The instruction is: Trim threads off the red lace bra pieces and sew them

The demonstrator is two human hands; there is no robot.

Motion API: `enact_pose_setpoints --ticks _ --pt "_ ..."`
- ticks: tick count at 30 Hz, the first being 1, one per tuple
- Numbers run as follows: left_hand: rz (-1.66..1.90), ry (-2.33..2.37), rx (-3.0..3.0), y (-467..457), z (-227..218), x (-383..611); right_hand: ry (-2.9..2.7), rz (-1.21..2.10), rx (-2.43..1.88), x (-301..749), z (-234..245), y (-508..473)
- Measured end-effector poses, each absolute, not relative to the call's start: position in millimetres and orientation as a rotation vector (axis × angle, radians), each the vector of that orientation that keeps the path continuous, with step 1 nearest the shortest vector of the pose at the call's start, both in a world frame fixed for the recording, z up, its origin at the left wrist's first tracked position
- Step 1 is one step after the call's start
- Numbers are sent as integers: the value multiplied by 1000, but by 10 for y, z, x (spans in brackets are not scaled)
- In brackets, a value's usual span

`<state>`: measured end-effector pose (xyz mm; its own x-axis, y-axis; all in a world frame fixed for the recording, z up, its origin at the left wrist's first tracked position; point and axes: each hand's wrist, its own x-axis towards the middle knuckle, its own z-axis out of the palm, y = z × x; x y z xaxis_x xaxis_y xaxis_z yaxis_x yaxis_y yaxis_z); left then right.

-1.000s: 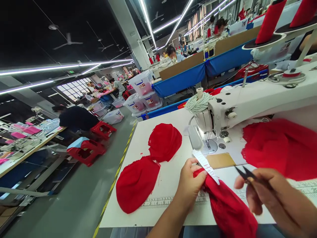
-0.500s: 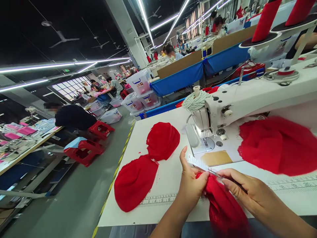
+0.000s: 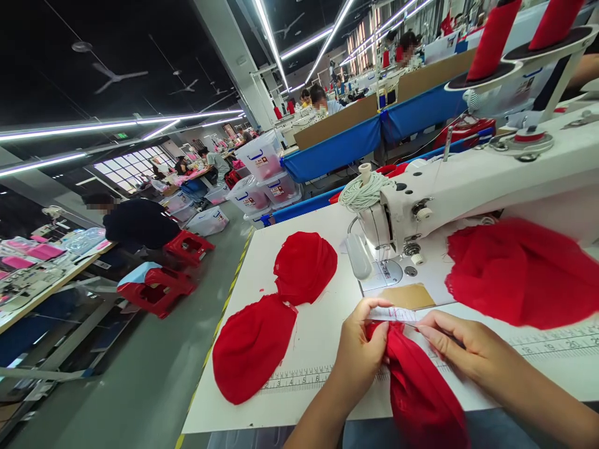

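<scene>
My left hand [image 3: 359,352] is closed on a bunched piece of red fabric [image 3: 421,386], which hangs over the table's front edge. A white strip with red marks [image 3: 392,313] lies along the fabric's top edge, under my left fingers. My right hand [image 3: 468,346] pinches a thin pointed metal tool [image 3: 412,325], its tip at the strip and fabric; most of it is hidden by my fingers. Just beyond my hands stands a white sewing machine [image 3: 468,193]. Two rounded red fabric pieces [image 3: 255,349] lie on the left, and a larger red piece [image 3: 524,274] on the right.
A printed ruler scale [image 3: 299,379] runs along the white table [image 3: 224,411]. Red thread cones [image 3: 493,40] stand above the machine. Clear plastic bins [image 3: 262,156], red stools [image 3: 154,287] and a seated person [image 3: 140,221] are beyond the table's left side.
The white strip has turned from slanting to nearly level across the fabric. My left index finger has curled down over it, and the right hand's tool shows less. The view has shifted slightly.
</scene>
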<state>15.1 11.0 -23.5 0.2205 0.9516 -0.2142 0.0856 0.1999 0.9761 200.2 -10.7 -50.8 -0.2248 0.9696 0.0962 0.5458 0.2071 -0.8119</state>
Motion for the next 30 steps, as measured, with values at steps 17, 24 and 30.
enact_pose_setpoints --ticks 17,24,30 --pt "849 1216 1454 52 -293 167 -1924 733 -1661 1946 -423 -109" --pt "834 1213 1403 64 -292 160 -1898 787 -1709 1980 -457 -85" --pt "815 1176 1208 50 -301 117 -1648 1027 -1648 2045 -553 14"
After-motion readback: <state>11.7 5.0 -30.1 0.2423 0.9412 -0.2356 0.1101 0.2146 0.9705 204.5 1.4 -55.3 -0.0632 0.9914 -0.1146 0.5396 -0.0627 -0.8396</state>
